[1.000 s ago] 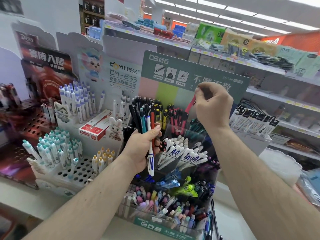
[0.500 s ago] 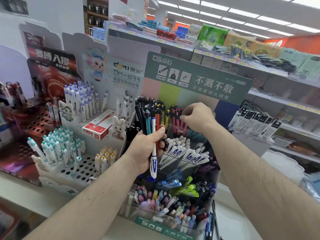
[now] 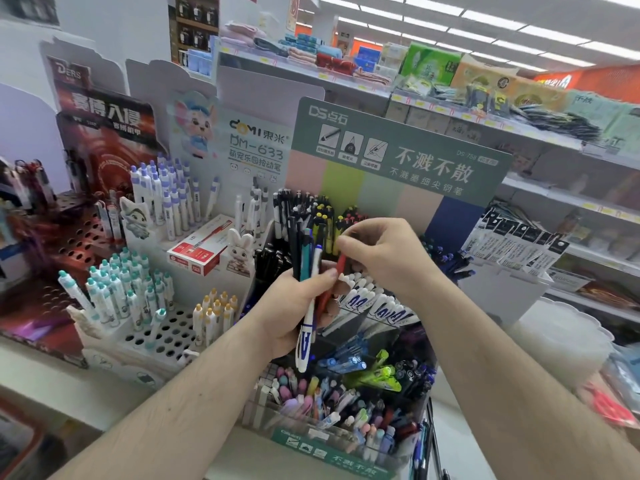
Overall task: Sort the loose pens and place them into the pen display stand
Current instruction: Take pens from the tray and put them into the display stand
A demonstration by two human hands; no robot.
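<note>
My left hand [image 3: 298, 306] grips a bunch of loose pens [image 3: 304, 258] upright in front of the tiered pen display stand [image 3: 398, 147]: black ones, a teal one and a white pen with blue print hanging lowest. My right hand [image 3: 384, 254] is right beside it and pinches the top of a red pen [image 3: 340, 263] that stands in that bunch. The stand's rows hold black, yellow-topped and red pens at the back, white capped pens in the middle, and blue, green and pastel pens in the front tray [image 3: 332, 455].
A white perforated stand [image 3: 166, 334] with teal- and yellow-capped pens is at the left, with a red pen box [image 3: 197, 251] and purple-capped pens [image 3: 166, 195] behind it. Packaged refills [image 3: 516, 247] hang at the right. Store shelves [image 3: 381, 88] rise behind.
My right hand lowered a red pen into the stand's back row, then came down to the bunch in my left hand and took hold of a red pen there. My left hand stayed put.
</note>
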